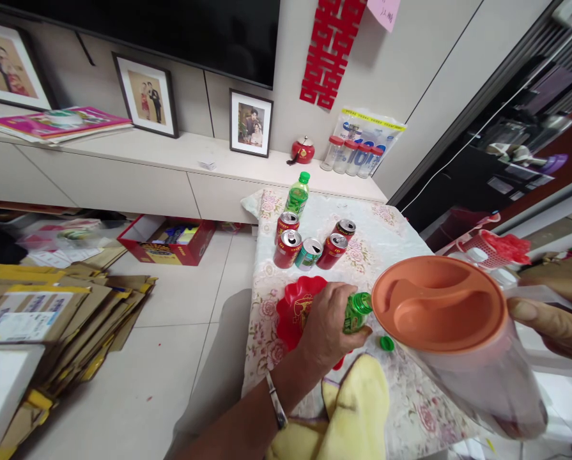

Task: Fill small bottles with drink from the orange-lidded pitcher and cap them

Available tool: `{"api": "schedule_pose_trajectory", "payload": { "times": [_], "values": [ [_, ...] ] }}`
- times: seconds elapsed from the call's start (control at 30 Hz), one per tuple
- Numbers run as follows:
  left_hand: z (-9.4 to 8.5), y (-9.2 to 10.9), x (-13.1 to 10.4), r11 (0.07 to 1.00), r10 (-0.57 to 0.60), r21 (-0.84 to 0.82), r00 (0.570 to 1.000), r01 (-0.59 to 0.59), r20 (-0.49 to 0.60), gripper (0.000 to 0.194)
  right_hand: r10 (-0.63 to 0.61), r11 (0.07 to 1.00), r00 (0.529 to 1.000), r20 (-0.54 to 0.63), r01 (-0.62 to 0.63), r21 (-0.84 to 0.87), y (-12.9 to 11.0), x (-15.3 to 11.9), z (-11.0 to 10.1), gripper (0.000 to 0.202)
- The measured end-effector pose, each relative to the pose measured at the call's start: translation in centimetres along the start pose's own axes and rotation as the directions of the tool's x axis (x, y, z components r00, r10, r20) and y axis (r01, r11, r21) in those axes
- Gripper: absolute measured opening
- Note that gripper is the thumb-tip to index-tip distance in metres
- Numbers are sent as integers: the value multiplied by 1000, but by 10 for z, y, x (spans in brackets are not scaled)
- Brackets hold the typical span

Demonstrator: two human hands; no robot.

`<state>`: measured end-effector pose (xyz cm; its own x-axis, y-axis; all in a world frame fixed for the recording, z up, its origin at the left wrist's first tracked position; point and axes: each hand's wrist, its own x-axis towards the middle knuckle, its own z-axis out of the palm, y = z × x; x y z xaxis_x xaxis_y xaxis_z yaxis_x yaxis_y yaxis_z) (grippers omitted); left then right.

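My left hand (331, 319), with a silver bracelet at the wrist, is wrapped round an uncapped green bottle (357, 311) over the edge of a red scalloped plate (293, 306). Close to the bottle's mouth is the spout side of a clear pitcher (496, 377) with an orange lid (441, 300), tilted toward the bottle. My right hand (549, 319) grips the pitcher at its right side, the fingers partly hidden. A green cap (386, 344) lies on the tablecloth between bottle and pitcher. A yellow cloth (357, 402) lies at the near edge.
Several opened cans (309, 253) and a capped green bottle (297, 195) stand farther back on the flowered table (367, 268). Behind is a white cabinet (209, 172) with framed photos and jars. A red box (170, 243) and flattened cardboard (94, 313) lie at left.
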<state>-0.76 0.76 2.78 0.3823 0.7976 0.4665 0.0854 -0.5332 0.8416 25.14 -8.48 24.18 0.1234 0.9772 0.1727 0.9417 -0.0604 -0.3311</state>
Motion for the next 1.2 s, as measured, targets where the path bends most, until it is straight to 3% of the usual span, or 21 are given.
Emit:
{"api": "schedule_pose_trajectory", "payload": {
  "times": [0.17, 0.4, 1.0, 1.2],
  "values": [
    [0, 2, 0, 1000, -11, 1, 1000, 11, 0, 54, -9, 995, 997, 71, 1, 102, -8, 0, 4, 47],
    [1, 0, -1, 1000, -3, 17, 1000, 3, -3, 57, -49, 998, 997, 53, 46, 48, -8, 1, 2, 40],
    [0, 1, -1, 1000, -13, -14, 1000, 13, -1, 57, 5, 1000, 999, 47, -6, 22, -4, 0, 0, 38],
    [1, -1, -1, 1000, 1, 8, 1000, -1, -15, 59, -48, 998, 999, 25, 47, 42, -7, 0, 2, 42]
  ]
}}
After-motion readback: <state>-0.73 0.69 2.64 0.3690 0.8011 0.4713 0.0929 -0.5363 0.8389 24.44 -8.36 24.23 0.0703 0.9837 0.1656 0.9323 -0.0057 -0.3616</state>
